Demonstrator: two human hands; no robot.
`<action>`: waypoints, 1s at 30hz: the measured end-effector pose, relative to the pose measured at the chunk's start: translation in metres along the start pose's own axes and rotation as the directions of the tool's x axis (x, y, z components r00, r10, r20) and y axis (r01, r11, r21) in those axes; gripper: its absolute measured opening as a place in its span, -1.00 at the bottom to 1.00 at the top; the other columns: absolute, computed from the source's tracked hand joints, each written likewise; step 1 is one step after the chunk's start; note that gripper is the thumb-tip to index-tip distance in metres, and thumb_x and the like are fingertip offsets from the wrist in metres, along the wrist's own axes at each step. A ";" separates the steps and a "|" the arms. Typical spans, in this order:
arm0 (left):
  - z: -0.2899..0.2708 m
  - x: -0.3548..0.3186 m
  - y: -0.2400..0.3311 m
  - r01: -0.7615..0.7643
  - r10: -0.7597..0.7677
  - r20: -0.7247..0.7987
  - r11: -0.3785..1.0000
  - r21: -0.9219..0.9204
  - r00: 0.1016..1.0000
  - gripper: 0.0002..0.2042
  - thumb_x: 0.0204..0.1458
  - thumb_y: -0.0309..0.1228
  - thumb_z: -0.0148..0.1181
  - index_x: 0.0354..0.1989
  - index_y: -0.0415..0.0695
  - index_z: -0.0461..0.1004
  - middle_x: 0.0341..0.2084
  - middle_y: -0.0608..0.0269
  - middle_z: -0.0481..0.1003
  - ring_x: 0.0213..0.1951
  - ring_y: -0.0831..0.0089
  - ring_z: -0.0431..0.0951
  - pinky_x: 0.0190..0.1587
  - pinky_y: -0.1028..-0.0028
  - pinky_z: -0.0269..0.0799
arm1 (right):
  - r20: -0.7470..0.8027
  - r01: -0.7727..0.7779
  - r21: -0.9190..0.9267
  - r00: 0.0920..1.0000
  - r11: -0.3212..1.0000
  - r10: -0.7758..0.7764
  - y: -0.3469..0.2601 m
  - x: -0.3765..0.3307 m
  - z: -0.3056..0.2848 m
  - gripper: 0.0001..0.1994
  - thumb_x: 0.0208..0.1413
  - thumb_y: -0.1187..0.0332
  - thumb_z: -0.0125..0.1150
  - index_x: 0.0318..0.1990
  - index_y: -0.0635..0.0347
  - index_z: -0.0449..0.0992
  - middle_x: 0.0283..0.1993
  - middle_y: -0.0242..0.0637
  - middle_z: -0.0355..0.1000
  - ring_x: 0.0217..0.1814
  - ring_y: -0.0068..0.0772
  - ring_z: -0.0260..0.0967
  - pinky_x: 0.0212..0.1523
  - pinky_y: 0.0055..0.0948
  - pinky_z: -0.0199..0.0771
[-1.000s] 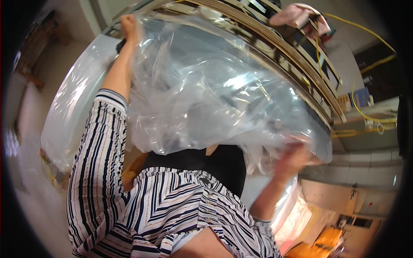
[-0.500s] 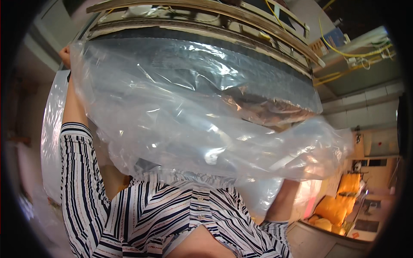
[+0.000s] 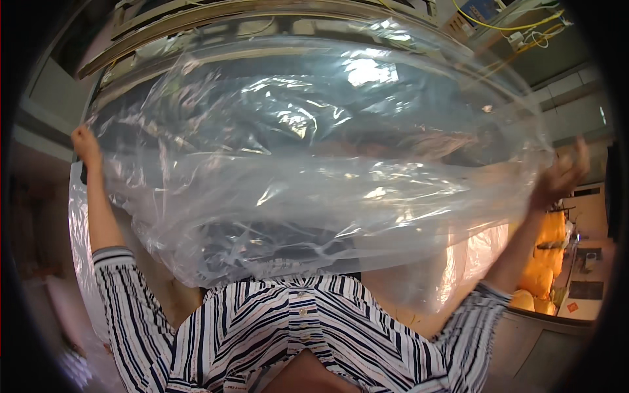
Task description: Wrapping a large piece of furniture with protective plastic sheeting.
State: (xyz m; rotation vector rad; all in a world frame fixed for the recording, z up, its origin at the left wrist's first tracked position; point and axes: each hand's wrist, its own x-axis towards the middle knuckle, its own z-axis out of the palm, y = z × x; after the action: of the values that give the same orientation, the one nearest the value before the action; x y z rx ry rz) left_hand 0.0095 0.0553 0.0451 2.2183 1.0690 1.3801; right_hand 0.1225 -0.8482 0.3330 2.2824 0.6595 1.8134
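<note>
Overhead, both arms spread the clear plastic sheet [image 3: 314, 164] wide; left hand [image 3: 87, 147] pinches its edge, right hand [image 3: 560, 177] grips with fingers loosely splayed. Next likely calls for keeping it taut.

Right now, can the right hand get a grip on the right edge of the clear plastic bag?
Probably yes. The right hand is raised with fingers spread right at the clear plastic bag's right edge, nothing between them; whether it already grips is unclear. The left hand holds the opposite edge.
</note>
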 end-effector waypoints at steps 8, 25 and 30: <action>-0.052 -0.019 0.007 -0.315 0.258 0.244 0.920 0.233 0.935 -0.69 0.17 -0.22 -0.12 -0.20 -0.26 0.35 -0.26 -0.05 0.43 -0.19 0.04 0.42 -0.12 0.27 0.29 | 0.736 -0.515 0.158 0.631 0.842 0.247 -0.042 -0.163 0.092 -0.54 0.10 0.23 0.06 0.14 0.21 0.26 0.15 -0.09 0.23 0.19 -0.06 0.14 0.15 -0.28 0.13; -0.115 0.007 -0.001 0.411 -0.306 0.296 0.807 -0.424 0.905 -0.68 0.16 -0.31 -0.12 -0.08 -0.32 0.36 -0.13 0.10 0.44 -0.10 0.28 0.44 0.01 0.39 0.31 | 0.876 -0.828 0.220 0.400 0.515 0.270 -0.067 -0.144 0.171 -0.83 -0.05 0.24 0.19 -0.39 0.14 0.51 -0.52 -0.38 0.44 -0.49 -0.52 0.36 -0.42 -0.50 0.31; -0.194 0.052 -0.057 0.478 -0.260 0.438 0.710 -0.518 0.861 -0.69 0.18 -0.32 -0.05 0.01 -0.24 0.34 -0.03 0.15 0.40 0.01 0.34 0.37 0.09 0.41 0.25 | 0.794 -0.717 0.384 0.578 0.582 0.188 -0.072 -0.141 0.185 -0.83 -0.09 0.26 0.24 -0.40 0.14 0.51 -0.48 -0.41 0.40 -0.46 -0.53 0.34 -0.39 -0.52 0.31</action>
State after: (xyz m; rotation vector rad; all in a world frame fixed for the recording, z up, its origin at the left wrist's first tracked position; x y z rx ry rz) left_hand -0.1701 0.1094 0.1378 1.5584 0.7434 0.9350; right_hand 0.2574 -0.8163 0.1333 3.6546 0.6203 0.6072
